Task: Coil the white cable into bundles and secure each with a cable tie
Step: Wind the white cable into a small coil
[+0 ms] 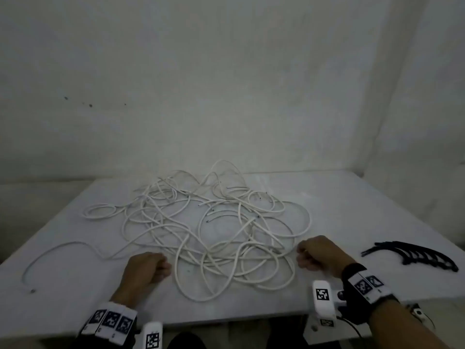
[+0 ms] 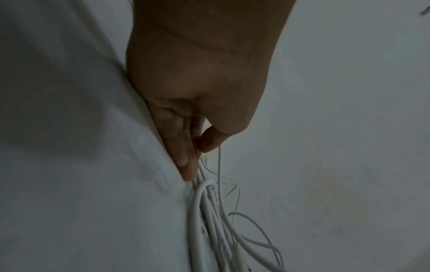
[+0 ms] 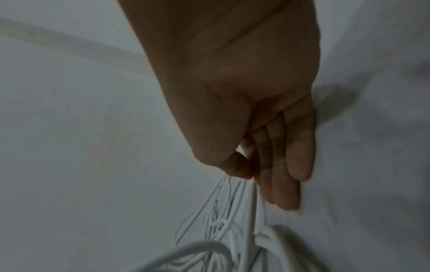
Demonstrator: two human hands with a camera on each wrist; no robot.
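Both hands at near edge of the cable tangle

Loose tangled white cable (image 1: 214, 227) lay mid white surface (image 1: 352, 212), one strand trailing to 8 o'clock. Left hand (image 1: 146, 269) sat at pile's 7 o'clock, right hand (image 1: 319, 255) at 4 o'clock; both w/ fingers (image 2: 186, 147) curled, thumb near them, strands right at the tips, but real grip can't be told. Black plastic cable ties (image 1: 415, 255) at 3 o'clock, apart from pile.

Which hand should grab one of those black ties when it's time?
Probably the right hand. The black cable ties lie on the table just beyond it, on its own side. The left hand sits across the white cable tangle, farther away.
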